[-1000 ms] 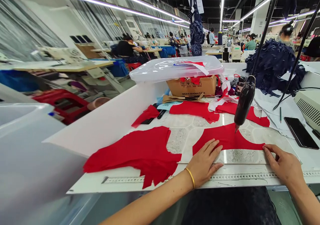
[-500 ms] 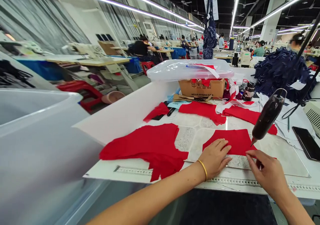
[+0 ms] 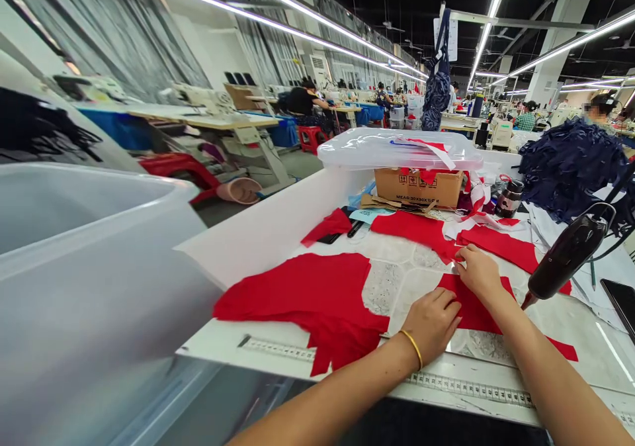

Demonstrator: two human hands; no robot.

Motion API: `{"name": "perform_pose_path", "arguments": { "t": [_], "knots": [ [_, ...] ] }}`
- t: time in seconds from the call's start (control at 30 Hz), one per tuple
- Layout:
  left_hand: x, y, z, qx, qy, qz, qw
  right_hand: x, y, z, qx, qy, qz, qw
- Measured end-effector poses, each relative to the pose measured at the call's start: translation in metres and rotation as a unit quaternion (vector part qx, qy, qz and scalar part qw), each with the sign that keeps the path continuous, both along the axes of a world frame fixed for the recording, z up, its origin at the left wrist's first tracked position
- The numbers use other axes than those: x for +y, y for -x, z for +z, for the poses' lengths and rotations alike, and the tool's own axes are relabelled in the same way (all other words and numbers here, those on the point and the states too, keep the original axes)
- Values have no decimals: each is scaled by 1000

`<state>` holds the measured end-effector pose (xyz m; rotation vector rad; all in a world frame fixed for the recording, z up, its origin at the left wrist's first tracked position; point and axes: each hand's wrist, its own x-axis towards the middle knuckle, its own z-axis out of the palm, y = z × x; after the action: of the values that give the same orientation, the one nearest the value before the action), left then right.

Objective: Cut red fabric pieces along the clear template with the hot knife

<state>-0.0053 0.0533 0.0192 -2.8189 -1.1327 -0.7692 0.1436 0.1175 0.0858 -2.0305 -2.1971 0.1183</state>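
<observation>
My left hand (image 3: 432,321), with a yellow bangle at the wrist, rests on the left part of a red fabric piece (image 3: 473,307), its fingers bent and pressed onto the cloth. My right hand (image 3: 480,272) reaches across this piece, thumb and fingertips pinched at the near corner of another red fabric piece (image 3: 411,227) farther back. Just right of my right forearm, a black corded tool (image 3: 568,257) hangs tilted with its narrow tip downward. A larger stack of red fabric (image 3: 302,294) lies to the left of my hands.
A measuring tape (image 3: 466,386) runs along the front table edge. Behind stand a cardboard box (image 3: 417,188) under a clear plastic lid (image 3: 397,149) and a dark jar (image 3: 509,199). Navy strips (image 3: 570,168) are heaped back right; a plastic bin (image 3: 89,287) stands left.
My right hand has moved from the near right end of the front red piece to the fabric behind it. My left hand's fingers are more bent. The view has turned slightly.
</observation>
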Motion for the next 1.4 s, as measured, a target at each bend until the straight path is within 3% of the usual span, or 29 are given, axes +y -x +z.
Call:
{"name": "perform_pose_path", "arguments": {
  "t": [0.37, 0.57, 0.7, 0.83, 1.0, 1.2, 1.4],
  "knots": [
    [1, 8, 0, -95, 30, -14, 995, 5, 6, -11, -45, -26, -27, 998],
    [3, 8, 28, 27, 3, 70, 997, -14, -7, -7, -34, -38, -5, 999],
    [23, -10, 45, 125, -66, 120, 983, -36, -19, -7, -23, -40, 33, 998],
    [59, -25, 44, 169, -86, 118, 975, -59, -33, -16, -16, -37, 50, 998],
    [88, 2, 41, 205, -110, 102, 967, -92, -61, -44, -3, -108, 81, 991],
    [70, 53, 41, 231, -150, 68, 959, -127, -104, -77, -71, -240, 118, 961],
    [34, 63, 31, 221, -182, 16, 958, -146, -129, -81, -94, -278, 92, 952]
  ]
}}
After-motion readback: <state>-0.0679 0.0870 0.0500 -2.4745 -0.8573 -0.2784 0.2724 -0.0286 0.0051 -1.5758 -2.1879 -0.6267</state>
